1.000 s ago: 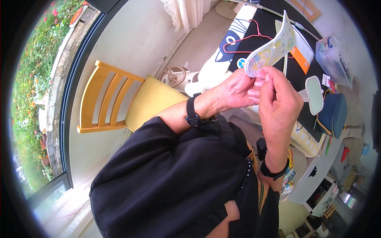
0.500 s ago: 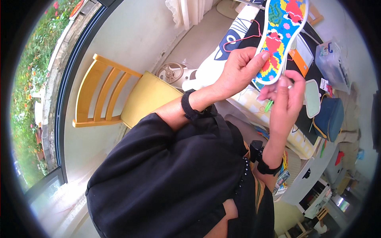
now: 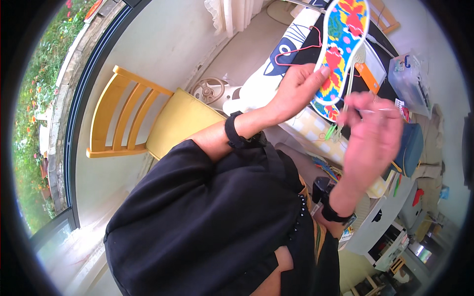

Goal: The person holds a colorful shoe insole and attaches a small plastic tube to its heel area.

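Note:
My left hand is closed on the heel end of an embroidered insole, thumb on top, blue with red, yellow and green patterns and a white rim. A second insole with similar colours shows below its heel. Just right of the heel is my right hand, fingers curled inward and smeared by motion. A thin, pale line shows at its fingers; whether it is a needle or a thread I cannot make out. Pale cords hang beside the insole, and a small bright green item lies below the heel.
Beyond my hands stands a table with a patterned cloth and a pink hanger. An orange-and-white item, a clear plastic box and a dark blue bag are on the right. A yellow wooden chair stands left.
My right hand has moved right, away from the insole's heel. The insole has shifted slightly left in view and tilted, still in my left hand. More of the second insole shows.

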Action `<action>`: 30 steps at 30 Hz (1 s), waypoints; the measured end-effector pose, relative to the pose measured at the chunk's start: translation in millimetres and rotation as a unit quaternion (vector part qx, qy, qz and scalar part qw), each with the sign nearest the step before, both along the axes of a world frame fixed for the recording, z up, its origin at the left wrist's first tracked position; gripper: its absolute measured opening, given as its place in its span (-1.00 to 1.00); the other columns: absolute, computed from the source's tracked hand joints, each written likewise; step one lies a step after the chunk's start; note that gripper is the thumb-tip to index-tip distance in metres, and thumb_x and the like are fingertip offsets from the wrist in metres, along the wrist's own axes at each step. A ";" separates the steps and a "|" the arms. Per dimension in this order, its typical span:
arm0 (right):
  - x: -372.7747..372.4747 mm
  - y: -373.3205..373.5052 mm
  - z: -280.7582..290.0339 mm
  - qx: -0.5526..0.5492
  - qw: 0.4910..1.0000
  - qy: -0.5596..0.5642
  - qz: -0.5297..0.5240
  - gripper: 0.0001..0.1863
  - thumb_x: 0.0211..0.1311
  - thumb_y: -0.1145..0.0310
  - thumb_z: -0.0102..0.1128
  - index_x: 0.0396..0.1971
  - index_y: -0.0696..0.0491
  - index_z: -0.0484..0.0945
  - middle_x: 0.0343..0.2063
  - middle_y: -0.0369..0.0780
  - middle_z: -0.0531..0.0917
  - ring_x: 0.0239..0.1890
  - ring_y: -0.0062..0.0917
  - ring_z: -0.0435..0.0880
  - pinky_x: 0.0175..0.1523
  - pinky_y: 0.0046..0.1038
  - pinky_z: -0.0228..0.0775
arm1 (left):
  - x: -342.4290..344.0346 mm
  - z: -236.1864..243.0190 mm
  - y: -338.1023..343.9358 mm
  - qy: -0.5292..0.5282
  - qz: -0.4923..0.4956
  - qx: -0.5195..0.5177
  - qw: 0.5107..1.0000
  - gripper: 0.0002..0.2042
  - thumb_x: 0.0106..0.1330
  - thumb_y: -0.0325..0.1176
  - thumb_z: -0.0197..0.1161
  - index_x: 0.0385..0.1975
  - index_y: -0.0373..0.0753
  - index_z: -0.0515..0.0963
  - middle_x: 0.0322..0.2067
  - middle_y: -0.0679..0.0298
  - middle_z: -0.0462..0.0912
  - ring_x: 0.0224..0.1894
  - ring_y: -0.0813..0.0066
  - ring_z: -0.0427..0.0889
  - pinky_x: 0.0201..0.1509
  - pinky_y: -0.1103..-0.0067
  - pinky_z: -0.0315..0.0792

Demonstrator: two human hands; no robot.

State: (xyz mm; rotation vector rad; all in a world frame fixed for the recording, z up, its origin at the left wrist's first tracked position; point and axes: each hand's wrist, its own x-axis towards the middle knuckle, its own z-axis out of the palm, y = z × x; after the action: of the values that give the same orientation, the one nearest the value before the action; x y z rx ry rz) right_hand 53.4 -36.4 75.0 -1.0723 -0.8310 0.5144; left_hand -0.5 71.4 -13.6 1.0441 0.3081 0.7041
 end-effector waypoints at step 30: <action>-8.3 -4.3 -25.0 -0.228 0.883 -0.389 -0.132 -0.80 0.07 0.68 0.02 -0.29 0.22 0.53 -0.52 -0.06 0.59 -0.59 -0.47 0.57 -0.45 -0.54 0.37 | -15.7 -5.8 4.9 -0.034 0.127 0.127 0.983 -0.66 0.38 -0.23 -0.04 -0.43 -0.41 0.53 -0.74 0.42 0.37 -0.63 0.78 0.22 -0.62 0.69 0.15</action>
State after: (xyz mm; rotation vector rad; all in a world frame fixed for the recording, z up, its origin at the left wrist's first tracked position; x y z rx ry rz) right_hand 45.1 -40.7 50.0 -1.8581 -1.2680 0.0122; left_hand -16.2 76.3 -19.5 1.2327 0.3009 1.0264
